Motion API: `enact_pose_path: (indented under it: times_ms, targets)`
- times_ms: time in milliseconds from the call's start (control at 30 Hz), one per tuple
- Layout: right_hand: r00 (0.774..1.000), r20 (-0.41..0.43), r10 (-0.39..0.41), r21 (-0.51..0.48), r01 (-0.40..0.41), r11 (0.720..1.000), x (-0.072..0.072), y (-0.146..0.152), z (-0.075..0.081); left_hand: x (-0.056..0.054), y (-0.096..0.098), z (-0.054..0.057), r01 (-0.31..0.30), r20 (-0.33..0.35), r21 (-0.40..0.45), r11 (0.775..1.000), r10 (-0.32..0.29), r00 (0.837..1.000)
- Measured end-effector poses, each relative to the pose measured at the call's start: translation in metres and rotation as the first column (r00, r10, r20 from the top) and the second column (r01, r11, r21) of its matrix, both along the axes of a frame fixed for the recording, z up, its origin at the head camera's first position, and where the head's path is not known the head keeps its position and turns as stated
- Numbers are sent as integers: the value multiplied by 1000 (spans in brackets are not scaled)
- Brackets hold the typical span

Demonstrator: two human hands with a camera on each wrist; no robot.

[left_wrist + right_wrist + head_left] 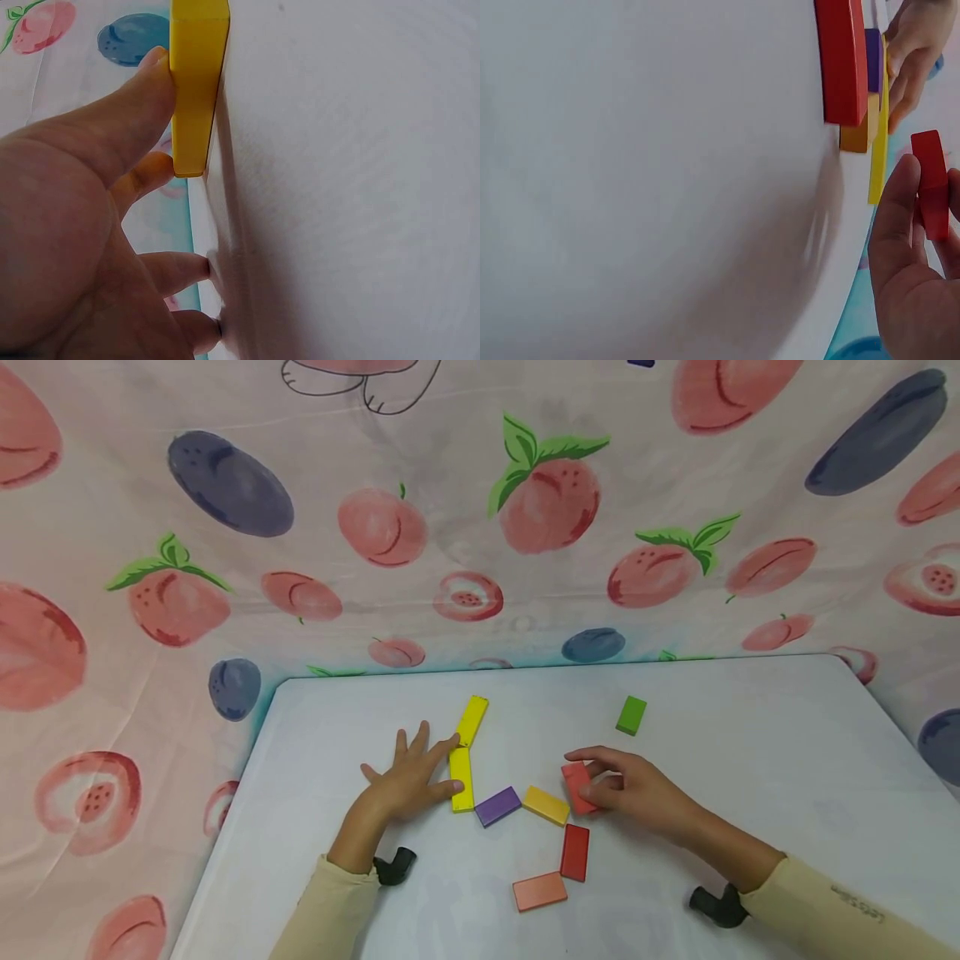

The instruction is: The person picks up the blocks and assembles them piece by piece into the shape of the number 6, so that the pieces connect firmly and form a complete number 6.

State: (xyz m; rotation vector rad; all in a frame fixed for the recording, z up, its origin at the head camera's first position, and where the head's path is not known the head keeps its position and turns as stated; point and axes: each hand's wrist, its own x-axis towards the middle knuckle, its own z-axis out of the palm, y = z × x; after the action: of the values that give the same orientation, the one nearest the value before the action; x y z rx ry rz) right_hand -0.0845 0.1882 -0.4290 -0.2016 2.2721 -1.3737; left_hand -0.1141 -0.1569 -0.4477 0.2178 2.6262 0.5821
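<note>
My right hand [633, 789] pinches a light red block [577, 787] between thumb and fingers. In the right wrist view, this light red block [931, 184] appears raised off the table. My left hand [405, 785] is spread over the table, thumb on the lower yellow block [462, 781] and index fingertip near its joint with the upper yellow block [471, 721]. From there a bent row runs through a purple block [498, 807], an orange-yellow block [546, 806], a red block [575, 853] and a salmon block [540, 892].
A green block [632, 716] lies apart toward the back right of the white table [750, 735]. Behind the table's far edge hangs a fruit-print cloth [450, 460]. Black camera mounts stick out from the left wrist [395, 867] and the right wrist [717, 906].
</note>
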Motion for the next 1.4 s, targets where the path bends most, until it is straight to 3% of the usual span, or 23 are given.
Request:
enact_pose_path:
  times_ms: [333, 567, 733, 933, 1400]
  targets:
    - [996, 84, 35, -126, -24, 992, 4, -18, -1, 0, -1, 0, 6, -4, 5, 1000, -6, 1000]
    - [992, 95, 89, -175, -71, 982, 9, -33, 0, 0, 0, 0, 8, -5, 1, 1000, -8, 1000]
    - [989, 102, 106, -135, -92, 987, 11, -47, -3, 0, 0, 1, 4, -6, -6, 1000, -4, 1000]
    - [988, 49, 143, -51, -141, 989, 14, -63, -5, 0, 1, 2, 4, -12, -10, 1000, -4, 1000]
    - [971, 20, 237, -29, -236, 971, 18, -89, -10, 0, 0, 0, -1, -11, -3, 1000, 1, 1000]
